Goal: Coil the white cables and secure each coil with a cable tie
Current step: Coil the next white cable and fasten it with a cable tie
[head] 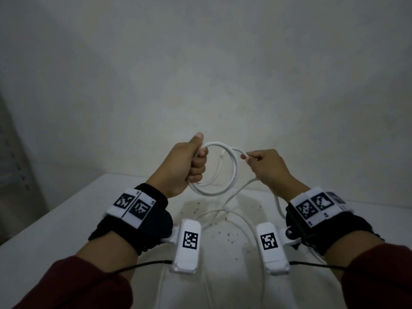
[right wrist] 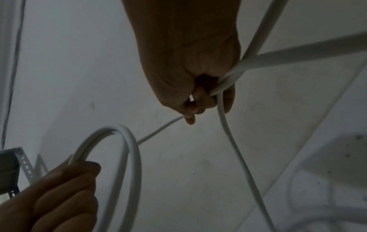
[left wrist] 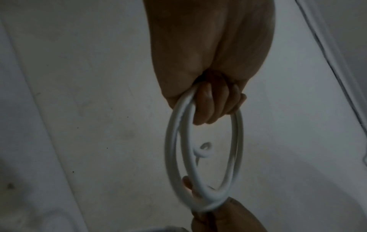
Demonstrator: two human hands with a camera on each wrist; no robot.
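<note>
Above the tabletop's [head: 55, 221] far edge, the left hand [head: 185, 166] fists the white cable [head: 231, 175] coil upright; the right hand [head: 267, 166] pinches its opposite side, arms parallel.

The scene is being lit dimly and evenly, with a faint brighter patch being cast on the wall [head: 223, 97] above the far edge of the bench [head: 66, 219]. Corners of the head view are being darkened by vignetting, and the bench edges are being bowed by the wide lens. Soft, weak shadows are being thrown on the bench top under the wrists. Both wrist views are being rendered dark, grainy and low in contrast. The left hand [left wrist: 208, 62] and the right hand [right wrist: 188, 62] are being shown as underexposed shapes against the paler background. The white cable [left wrist: 174, 149] is being smeared by motion blur, most strongly near the lower edge of the left wrist view. No glare is being produced.
</note>
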